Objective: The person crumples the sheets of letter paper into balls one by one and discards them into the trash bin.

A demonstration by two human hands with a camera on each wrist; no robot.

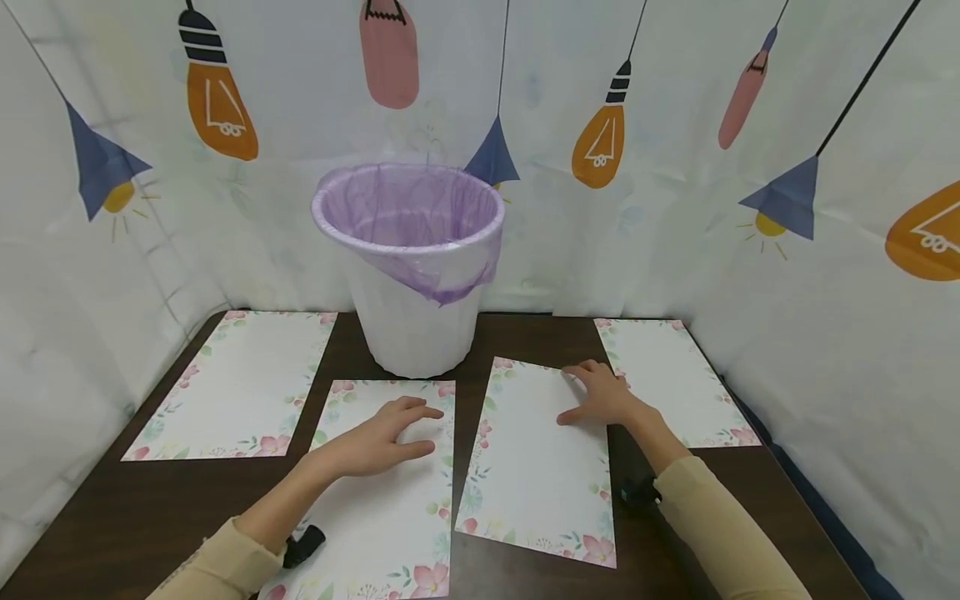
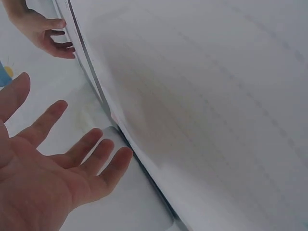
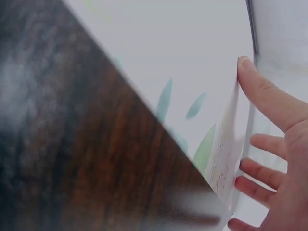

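Note:
My left hand (image 1: 371,443) hovers over a white sheet of paper (image 1: 397,525) with a pink and green floral border, its fingers spread; nothing is held in it. In the left wrist view the same hand (image 2: 53,178) has its palm and loosely bent fingers showing. Fingers apart, my right hand (image 1: 603,396) touches the top right part of a second floral-bordered sheet (image 1: 536,467), which lies slightly tilted. The right wrist view has the thumb of that hand (image 3: 293,139) against the edge of a sheet (image 3: 192,53).
At the back stands a white bin (image 1: 420,325) lined with a purple bag (image 1: 408,208). More bordered sheets lie at the far left (image 1: 232,383) and far right (image 1: 667,383) of the dark wooden table (image 1: 195,508). A patterned curtain (image 1: 285,225) hangs behind.

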